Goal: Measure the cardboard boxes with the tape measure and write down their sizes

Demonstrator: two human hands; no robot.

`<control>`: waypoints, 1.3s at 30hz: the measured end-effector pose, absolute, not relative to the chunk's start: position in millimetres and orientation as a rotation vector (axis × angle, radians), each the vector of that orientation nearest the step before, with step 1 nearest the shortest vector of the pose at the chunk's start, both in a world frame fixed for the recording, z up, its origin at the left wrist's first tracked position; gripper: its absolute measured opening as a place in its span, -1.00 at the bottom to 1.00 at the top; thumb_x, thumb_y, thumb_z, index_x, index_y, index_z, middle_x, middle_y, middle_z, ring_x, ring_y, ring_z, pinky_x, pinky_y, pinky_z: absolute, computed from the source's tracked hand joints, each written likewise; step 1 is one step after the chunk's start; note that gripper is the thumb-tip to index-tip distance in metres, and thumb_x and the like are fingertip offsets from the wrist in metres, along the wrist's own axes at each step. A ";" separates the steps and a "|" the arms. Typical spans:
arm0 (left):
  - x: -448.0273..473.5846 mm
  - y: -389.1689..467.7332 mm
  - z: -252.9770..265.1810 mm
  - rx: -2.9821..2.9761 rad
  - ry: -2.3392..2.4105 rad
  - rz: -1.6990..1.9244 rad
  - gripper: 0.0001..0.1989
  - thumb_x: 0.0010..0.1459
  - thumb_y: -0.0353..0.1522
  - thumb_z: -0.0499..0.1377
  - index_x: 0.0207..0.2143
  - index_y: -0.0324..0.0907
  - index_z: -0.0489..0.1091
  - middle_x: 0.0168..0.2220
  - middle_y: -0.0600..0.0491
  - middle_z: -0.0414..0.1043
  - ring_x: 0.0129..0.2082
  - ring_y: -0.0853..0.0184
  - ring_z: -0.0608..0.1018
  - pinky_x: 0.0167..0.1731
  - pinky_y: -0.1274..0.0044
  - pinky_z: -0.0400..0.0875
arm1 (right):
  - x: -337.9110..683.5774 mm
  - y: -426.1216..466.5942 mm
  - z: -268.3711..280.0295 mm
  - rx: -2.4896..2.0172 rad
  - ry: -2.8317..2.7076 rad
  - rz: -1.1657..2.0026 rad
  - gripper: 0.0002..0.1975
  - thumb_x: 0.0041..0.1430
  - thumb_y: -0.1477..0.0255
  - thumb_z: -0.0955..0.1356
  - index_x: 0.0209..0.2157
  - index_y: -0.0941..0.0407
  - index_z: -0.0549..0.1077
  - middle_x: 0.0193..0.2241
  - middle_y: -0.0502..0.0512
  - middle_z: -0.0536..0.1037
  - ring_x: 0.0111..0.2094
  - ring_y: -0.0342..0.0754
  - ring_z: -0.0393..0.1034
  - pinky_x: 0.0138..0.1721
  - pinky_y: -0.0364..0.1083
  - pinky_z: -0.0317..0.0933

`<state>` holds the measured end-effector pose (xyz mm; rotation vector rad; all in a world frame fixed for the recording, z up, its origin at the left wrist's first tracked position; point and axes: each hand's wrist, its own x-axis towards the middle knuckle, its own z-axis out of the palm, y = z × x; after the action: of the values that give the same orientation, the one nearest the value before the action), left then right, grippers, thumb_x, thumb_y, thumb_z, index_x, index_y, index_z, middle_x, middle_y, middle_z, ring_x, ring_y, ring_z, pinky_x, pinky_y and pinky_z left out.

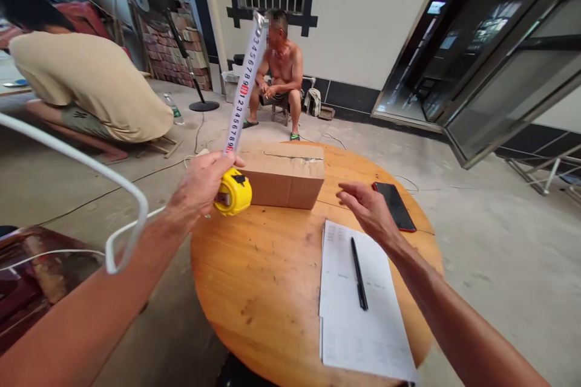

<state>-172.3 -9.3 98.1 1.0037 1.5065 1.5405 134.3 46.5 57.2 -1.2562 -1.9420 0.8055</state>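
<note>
My left hand [205, 184] grips a yellow tape measure [239, 193] over the left side of the table. Its white numbered blade [245, 81] is drawn out and points up and away from me. Just behind the tape case, a brown cardboard box [285, 184] rests on the round wooden table [254, 278]. My right hand [365, 205] hovers right of the box with its fingers apart and nothing in it. Below that hand lie sheets of white paper [340, 338] with a black pen [358, 272] on top. A dark phone with a red edge [396, 207] lies beside the right hand.
A person [284, 66] sits on a low stool beyond the table. Another person [86, 78] is bent over at the left. A standing fan [175, 30] and cables are on the floor behind. White bent tubing [122, 178] crosses the near left. A glass door [521, 84] stands open at right.
</note>
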 end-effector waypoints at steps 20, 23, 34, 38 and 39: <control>-23.1 -88.3 35.1 0.533 1.000 0.976 -0.75 0.11 -0.24 0.15 -0.48 -0.26 0.37 -0.45 -0.01 0.50 -0.62 0.44 0.44 -0.59 0.61 0.29 | 217.7 -20.9 22.9 -0.666 -2.850 -0.152 -0.80 0.23 0.59 0.17 -0.21 0.12 0.35 -0.19 0.17 0.45 -0.38 -0.08 0.36 -0.36 -0.06 0.27; -22.7 -82.0 33.5 0.475 0.983 0.965 -0.75 0.11 -0.24 0.15 -0.47 -0.26 0.38 -0.37 -0.04 0.52 -0.61 0.44 0.44 -0.61 0.61 0.28 | 223.5 -24.4 39.7 -0.990 -2.147 0.189 -0.88 0.19 0.54 0.26 -0.24 0.09 0.36 -0.29 0.10 0.47 -0.30 -0.06 0.41 -0.32 -0.08 0.31; 2.3 -59.5 5.5 0.588 1.091 0.947 -0.74 0.11 -0.21 0.14 -0.47 -0.24 0.36 0.01 -0.10 0.40 -0.50 0.43 0.47 -0.48 0.55 0.30 | 194.5 -32.8 7.4 -1.172 -1.164 1.140 -0.61 0.27 0.17 0.17 -0.27 0.15 0.47 -0.60 -0.02 0.36 -0.58 -0.16 0.30 -0.47 -0.12 0.22; 0.3 -56.4 -3.4 0.566 1.097 0.914 -0.72 0.10 -0.18 0.14 -0.47 -0.23 0.36 -0.02 -0.12 0.43 -0.53 0.42 0.47 -0.50 0.55 0.29 | 192.7 -24.9 -16.0 -1.118 -1.001 1.365 -0.72 0.22 0.21 0.26 -0.33 0.15 0.42 -0.58 -0.03 0.39 -0.56 -0.16 0.33 -0.49 -0.16 0.21; -0.4 -55.4 -4.0 0.547 1.079 0.904 -0.71 0.11 -0.18 0.13 -0.47 -0.23 0.36 -0.06 -0.13 0.45 -0.53 0.41 0.47 -0.51 0.55 0.29 | 193.6 -22.9 -19.8 -1.120 -1.003 1.382 -0.75 0.20 0.24 0.29 -0.32 0.15 0.41 -0.56 -0.02 0.41 -0.54 -0.15 0.35 -0.48 -0.15 0.22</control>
<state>-0.4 -55.4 -4.0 0.5468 1.0793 0.9038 193.6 -22.9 -19.8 -1.1198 -1.0030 1.3818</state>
